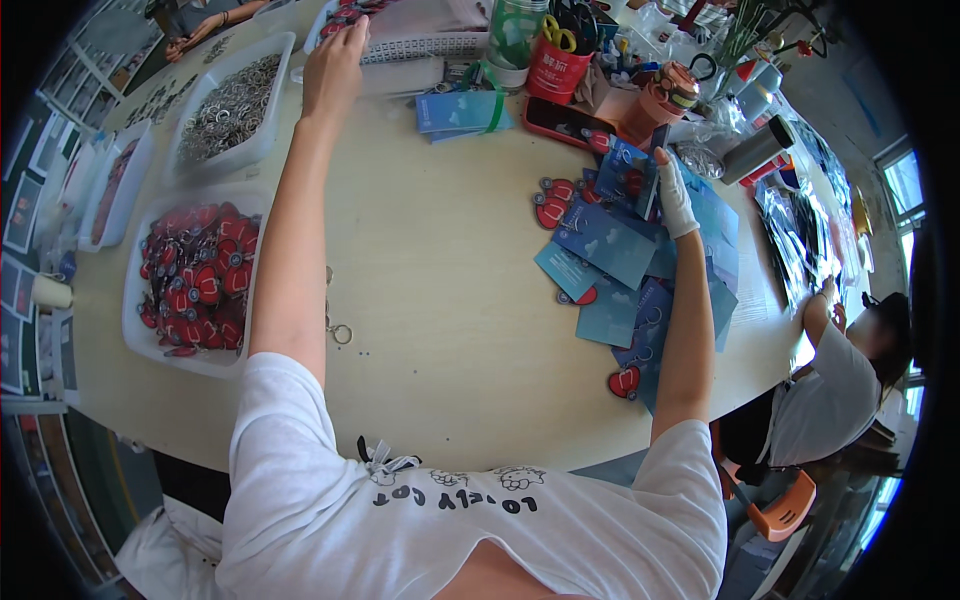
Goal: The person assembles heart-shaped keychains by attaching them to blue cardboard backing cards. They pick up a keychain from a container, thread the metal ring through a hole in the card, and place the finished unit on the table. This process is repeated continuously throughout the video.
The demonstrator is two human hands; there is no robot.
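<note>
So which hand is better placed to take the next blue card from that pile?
Probably the right hand: it's right at the blue cloud-patterned cards, though it may be holding something. The left hand is far away, up by the white tray.

Heaped on the right of the surface (450, 300): blue cards (608, 242), mostly flat, overlapping and turned at many angles, with pale cloud shapes on some. At the left and lower edges of the heap: red keychains (553, 205) with dark edging, partly covered in places. Standing nearly edge-on beside the right hand (676, 200): a dark blue card (648, 190), or several, too narrow to tell. Just beside the left hand (335, 75): red pieces (347, 11), bunched together, cut off by the upper edge of view.
</note>
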